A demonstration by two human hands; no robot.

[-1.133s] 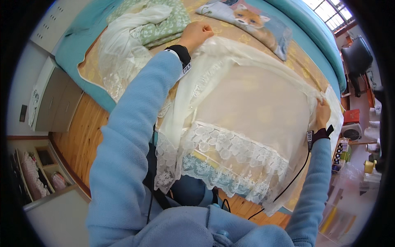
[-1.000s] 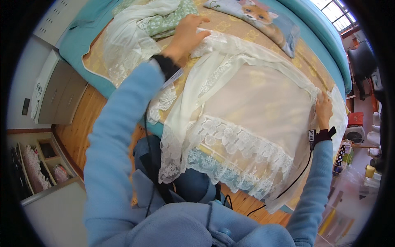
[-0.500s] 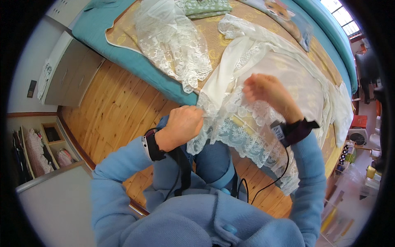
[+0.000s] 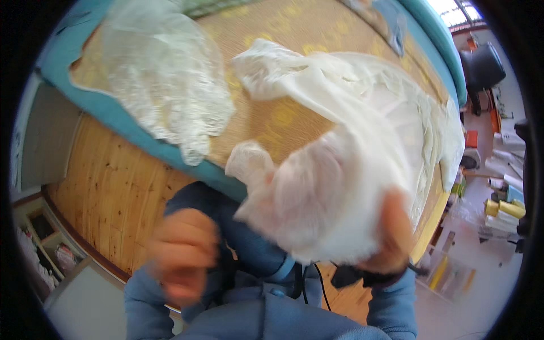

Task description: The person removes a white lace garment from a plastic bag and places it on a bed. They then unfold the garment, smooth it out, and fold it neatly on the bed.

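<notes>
A sheer white lace garment [image 4: 362,158] lies partly on the bed, its near part lifted and bunched in the air in front of me. My right hand [image 4: 391,238] grips the right side of that bunched part, with its fingers partly hidden by the cloth. To the left, apart from the fabric, my left hand [image 4: 184,252] is over my leg, smeared by motion, and its fingers look curled. A second white lace piece [image 4: 164,73] is spread at the bed's left edge, within neither hand's touch.
The bed has a tan patterned cover [image 4: 283,116] over teal bedding [image 4: 136,133]. A green patterned cloth [image 4: 209,5] lies at the far edge. Wooden floor [image 4: 107,187] runs along the left, with a drawer [image 4: 42,226] beyond. A black chair [image 4: 481,65] stands far right.
My right hand has taken hold of the garment and raised its near part. My left hand has come off the fabric and moved left and nearer. The view has shifted.
</notes>
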